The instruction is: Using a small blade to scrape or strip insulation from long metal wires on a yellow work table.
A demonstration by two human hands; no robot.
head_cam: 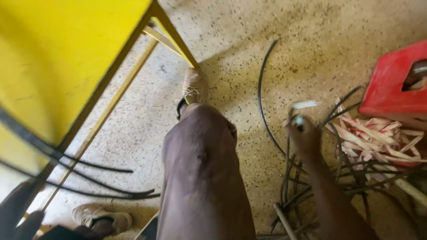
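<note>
Many dark cables [311, 191] lie loose beside the red stool [391, 89]; the right hand [304, 133] reaches over them, fingers blurred, grip unclear. Left hand unseen.

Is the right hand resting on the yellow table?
No, the right hand reaches down over dark cables on the floor.
</note>
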